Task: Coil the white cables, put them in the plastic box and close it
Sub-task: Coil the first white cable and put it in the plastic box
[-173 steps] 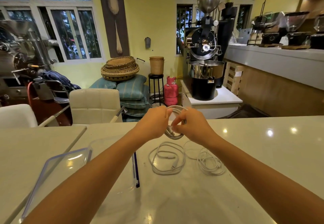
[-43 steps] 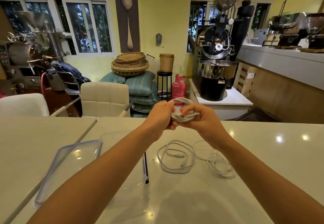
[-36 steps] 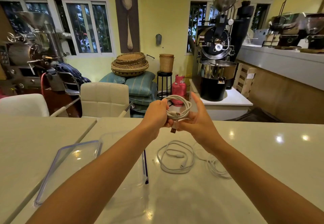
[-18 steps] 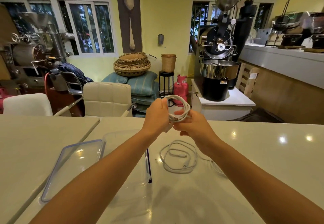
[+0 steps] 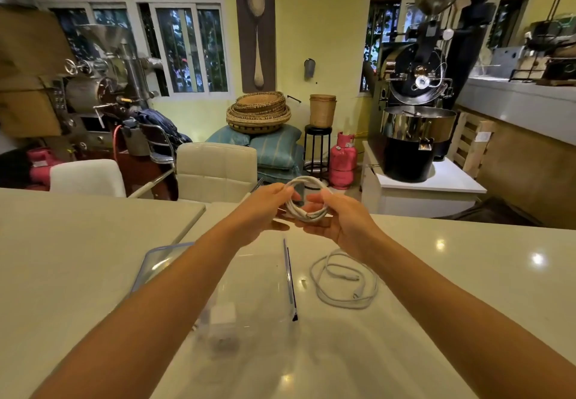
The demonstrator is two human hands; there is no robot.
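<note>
A coiled white cable was held in the air between both hands, above the table. Its left side was gripped by the left hand, fingers curled round the loops. Its right side was pinched between thumb and fingers of the right hand, palm turned up. Below the grip, nearer the person, a clear plastic box was seen open on the table, with a blurred white block inside. Left of the box, its lid was laid flat. Below-right of the grip, a second white cable was left loosely coiled beside the box.
</note>
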